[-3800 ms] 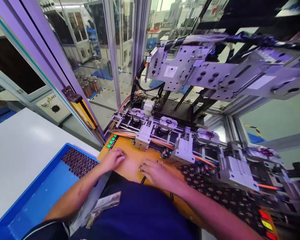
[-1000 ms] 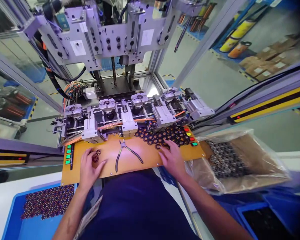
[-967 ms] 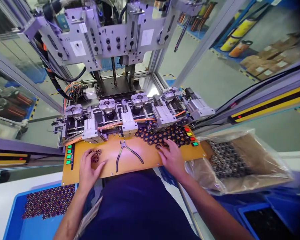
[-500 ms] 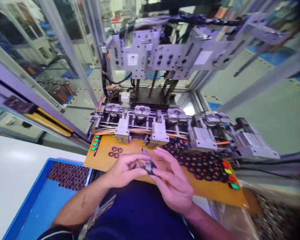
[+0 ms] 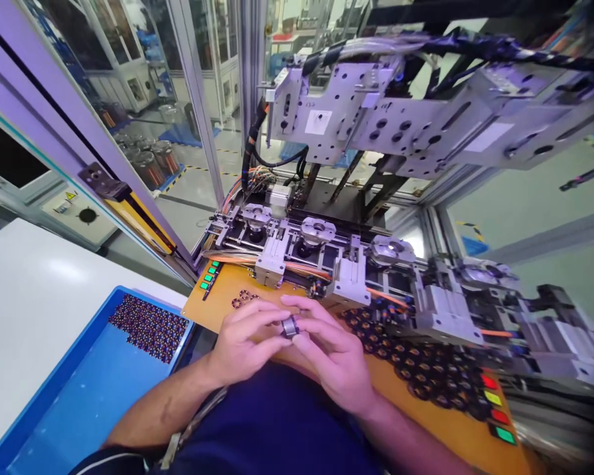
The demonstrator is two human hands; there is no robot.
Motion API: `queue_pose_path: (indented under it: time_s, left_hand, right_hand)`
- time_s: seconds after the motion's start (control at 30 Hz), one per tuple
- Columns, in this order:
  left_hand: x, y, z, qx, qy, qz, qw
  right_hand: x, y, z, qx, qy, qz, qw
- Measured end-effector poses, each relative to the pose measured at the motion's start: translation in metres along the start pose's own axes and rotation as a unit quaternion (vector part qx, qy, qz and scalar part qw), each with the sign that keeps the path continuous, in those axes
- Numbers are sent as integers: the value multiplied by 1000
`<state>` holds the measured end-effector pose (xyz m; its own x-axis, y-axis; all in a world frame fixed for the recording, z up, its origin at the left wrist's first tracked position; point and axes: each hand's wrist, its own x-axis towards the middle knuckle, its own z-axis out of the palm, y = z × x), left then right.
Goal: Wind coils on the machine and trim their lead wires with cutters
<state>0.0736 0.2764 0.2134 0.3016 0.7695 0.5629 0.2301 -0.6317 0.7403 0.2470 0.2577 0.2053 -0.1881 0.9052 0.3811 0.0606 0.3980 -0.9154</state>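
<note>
A small dark cylindrical part with a grey metallic band is held between both hands, over the front edge of the orange board. My left hand pinches it from the left with thumb and fingertips. From the right, my right hand has its thumb and fingers on the same part. Several small rings lie on the board just beyond my left hand. Many dark round parts are spread over the board to the right of my right hand.
A blue tray with many small dark parts sits at the left on a white table. Behind the board stands a machine with metal fixtures. Green buttons are at the board's left, coloured buttons at its right.
The view has turned to the left, so the machine appears farther right. Both hands still hold the part; the pronged tip seen above the fingers before no longer shows.
</note>
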Motion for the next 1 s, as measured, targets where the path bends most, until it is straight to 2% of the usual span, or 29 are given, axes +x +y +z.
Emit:
queue_pose_path:
  time_s: [0.07, 0.17, 0.23, 0.33, 0.43, 0.53, 0.63, 0.73, 1.0]
  left_hand:
    - [-9, -10, -4, 16, 11, -15, 1000]
    - [-33, -39, -11, 64, 59, -114, 990]
    - [-52, -65, -14, 110, 110, -188, 970]
    - [-76, -103, -12, 145, 151, -233, 950]
    - [-89, -130, -4, 154, 155, -252, 943]
    - [-94, -142, 2, 157, 148, -261, 941]
    - [-96, -145, 3, 160, 145, -265, 940]
    - [-98, -146, 3, 161, 141, -265, 940]
    - [-99, -152, 5, 167, 135, -244, 946]
  right_hand:
    - [9, 4, -4, -35, -30, -8, 999]
    - [39, 14, -20, -116, -64, -39, 990]
    - [73, 24, -33, -162, -70, -55, 983]
    - [139, 44, -44, -218, -77, -78, 970]
    - [205, 72, -40, -272, -109, -98, 951]
    - [248, 99, -27, -316, -157, -118, 928]
    - [263, 118, -19, -347, -200, -135, 906]
    - [263, 128, -21, -369, -228, -145, 889]
    - [262, 121, -26, -427, -268, -146, 851]
